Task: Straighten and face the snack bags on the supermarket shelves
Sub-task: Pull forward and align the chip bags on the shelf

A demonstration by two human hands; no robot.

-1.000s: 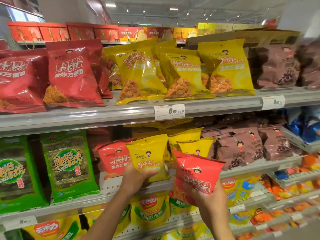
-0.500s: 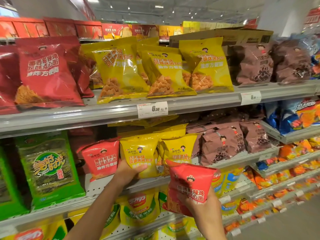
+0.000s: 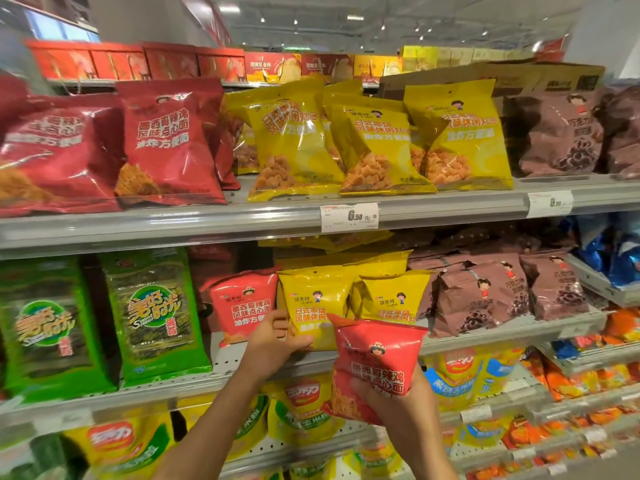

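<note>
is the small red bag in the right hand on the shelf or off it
Off the shelf: the right hand holds the small red snack bag in front of the shelves.

- Your only gap on the middle shelf [image 3: 485, 336] lies left of the small red bag [image 3: 242, 306], beside the green seaweed bags [image 3: 152, 317].
- Yellow bags [image 3: 315, 303] and brown bags [image 3: 481, 296] block the rest.

Price tag [image 3: 349, 217] on upper shelf rail: "6.50 元". Second price tag [image 3: 550, 202] further right: only "6." legible. Large red bag [image 3: 169, 143], upper shelf: "墨西哥辣鸡 风味点心面 油炸方便面". Small red bag [image 3: 377, 365] in the right hand: "墨西哥辣鸡", "点心面". Yellow bag [image 3: 313, 303], middle shelf: "日式串烧". Green bag [image 3: 152, 313]: "美好时光", "海苔".
</note>
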